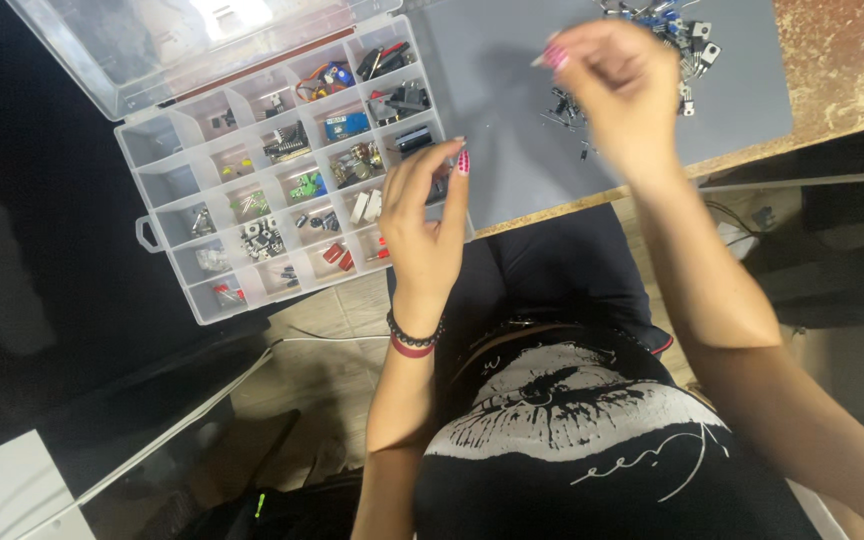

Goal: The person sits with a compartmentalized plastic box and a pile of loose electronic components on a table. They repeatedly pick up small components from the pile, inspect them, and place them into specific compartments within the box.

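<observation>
The clear plastic compartment organiser box (252, 190), lid open and cells filled with small electronic parts, lies at the grey mat's (512, 120) left edge. The left hand (427, 215) hovers at its right side, fingers loosely curled, holding nothing visible. The right hand (617, 85) is pinched above the scattered pile of small dark components (677, 40); what it grips cannot be told.

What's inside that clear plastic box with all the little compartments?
The organizer box holds small electronic parts sorted by compartment: black, blue, green, red pieces. The left hand covers part of its right edge.
</observation>
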